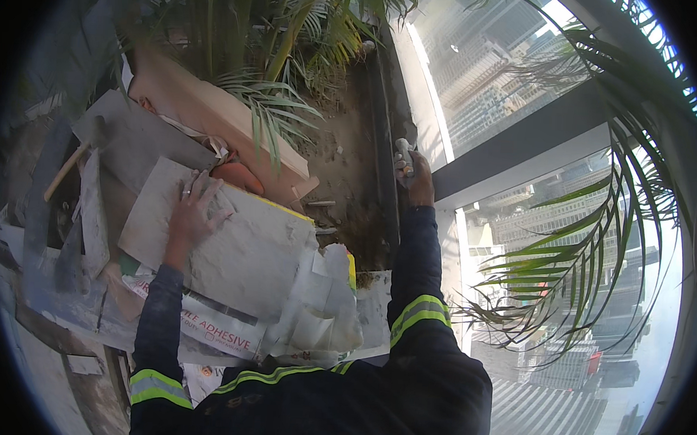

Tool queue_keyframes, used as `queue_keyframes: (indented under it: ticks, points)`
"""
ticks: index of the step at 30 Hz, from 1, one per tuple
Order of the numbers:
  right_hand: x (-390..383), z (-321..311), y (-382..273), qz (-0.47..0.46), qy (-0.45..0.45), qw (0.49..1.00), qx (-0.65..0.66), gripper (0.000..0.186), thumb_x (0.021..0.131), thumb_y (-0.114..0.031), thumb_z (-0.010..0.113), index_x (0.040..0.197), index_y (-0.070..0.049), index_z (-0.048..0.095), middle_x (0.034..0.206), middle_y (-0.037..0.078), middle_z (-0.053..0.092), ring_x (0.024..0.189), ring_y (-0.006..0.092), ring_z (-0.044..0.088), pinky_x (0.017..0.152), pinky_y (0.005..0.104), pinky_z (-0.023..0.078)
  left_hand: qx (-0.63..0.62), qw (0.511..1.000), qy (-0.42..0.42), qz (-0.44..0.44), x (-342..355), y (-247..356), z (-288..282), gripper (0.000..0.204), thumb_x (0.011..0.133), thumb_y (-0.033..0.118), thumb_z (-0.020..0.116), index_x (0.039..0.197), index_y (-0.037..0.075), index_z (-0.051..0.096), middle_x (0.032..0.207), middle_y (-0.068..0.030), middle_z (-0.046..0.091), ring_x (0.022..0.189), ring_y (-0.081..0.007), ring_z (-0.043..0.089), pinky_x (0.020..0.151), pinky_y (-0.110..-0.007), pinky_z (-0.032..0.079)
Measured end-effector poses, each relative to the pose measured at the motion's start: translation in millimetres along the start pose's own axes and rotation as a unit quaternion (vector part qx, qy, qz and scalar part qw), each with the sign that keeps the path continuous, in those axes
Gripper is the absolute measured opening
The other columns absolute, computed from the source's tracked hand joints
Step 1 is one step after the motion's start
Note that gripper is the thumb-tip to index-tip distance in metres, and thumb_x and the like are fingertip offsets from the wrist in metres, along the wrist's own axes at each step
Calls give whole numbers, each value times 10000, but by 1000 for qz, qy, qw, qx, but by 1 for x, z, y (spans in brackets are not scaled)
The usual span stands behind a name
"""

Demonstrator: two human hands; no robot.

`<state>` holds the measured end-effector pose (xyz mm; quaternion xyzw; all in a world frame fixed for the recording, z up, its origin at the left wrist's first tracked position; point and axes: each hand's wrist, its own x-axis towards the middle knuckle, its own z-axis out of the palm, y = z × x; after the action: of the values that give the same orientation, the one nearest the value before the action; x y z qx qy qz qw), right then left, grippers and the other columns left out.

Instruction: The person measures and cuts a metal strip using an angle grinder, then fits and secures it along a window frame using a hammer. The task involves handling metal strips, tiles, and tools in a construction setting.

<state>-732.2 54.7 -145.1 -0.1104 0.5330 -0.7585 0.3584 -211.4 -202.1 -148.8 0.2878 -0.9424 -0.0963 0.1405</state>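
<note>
My left hand (195, 215) lies with its fingers spread on a dusty grey board (242, 240) that has a yellow edge. Beyond the fingertips, part of a rounded orange object (240, 176) shows next to a long tan board (213, 107). On the right, my right hand (417, 178) is closed beside the low ledge under the window. From its fingers sticks a pale grey, knobby end (404, 147) of something; the rest is hidden, and its kind is unclear. White bags (227, 329) with red print lie under and in front of the grey board.
A hammer (67, 170) with a wooden handle rests among board scraps at the left. Palm plants (279, 36) grow from a soil bed (351, 155) ahead. Along the right, a window frame (530, 144) stands before city towers, with palm fronds (572, 251) hanging in front.
</note>
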Motion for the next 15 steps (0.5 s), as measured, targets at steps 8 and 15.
queue_keyframes:
  ticks: [8, 15]
  points:
    - [-15, 2, -12, 83, -157, 946, 272, 400, 1067, -193, 342, 1305, 83, 509, 892, 70, 627, 580, 117, 564, 508, 298, 454, -4, 1000, -17, -8, 0, 2, -2, 769, 878, 529, 738, 1533, 184, 528, 1631, -186, 396, 1542, -396, 303, 1269, -589, 189]
    - [21, 52, -35, -18, -116, 978, 172, 346, 1045, -227, 550, 1269, 37, 549, 937, 82, 637, 641, 135, 592, 520, 309, 470, 3, 1000, -16, -2, 2, 8, 1, 791, 856, 526, 757, 1532, 183, 531, 1638, -196, 384, 1534, -419, 310, 1260, -612, 196]
